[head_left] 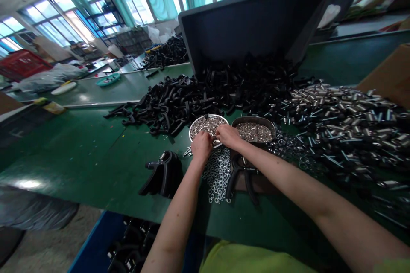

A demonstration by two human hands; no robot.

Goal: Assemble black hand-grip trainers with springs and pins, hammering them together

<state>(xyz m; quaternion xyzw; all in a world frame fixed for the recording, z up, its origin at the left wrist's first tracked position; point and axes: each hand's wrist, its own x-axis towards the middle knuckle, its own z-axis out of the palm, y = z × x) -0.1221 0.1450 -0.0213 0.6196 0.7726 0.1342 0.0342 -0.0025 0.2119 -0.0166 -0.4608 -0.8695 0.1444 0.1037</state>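
My left hand (pixel 202 145) is over the lower left of a round dish (pixel 191 131) of small metal parts, its fingers closed. At the dish's right edge my right hand (pixel 226 135) has its fingers pinched together, reaching over the parts. What either hand holds is too small to make out. Many metal nuts (pixel 218 170) lie spread below the dish, between my forearms. A black clamp (pixel 245 175) lies under my right forearm. Left of my left forearm sits a stack of black clamps (pixel 165 175).
An oval tin (pixel 273 130) of small metal pieces sits right of the dish. Behind are black clamp parts (pixel 169 102) and a large tipped grey bin (pixel 256 21). Springs and pins (pixel 346 115) are heaped at right. A blue crate (pixel 88 243) stands below the table's front edge.
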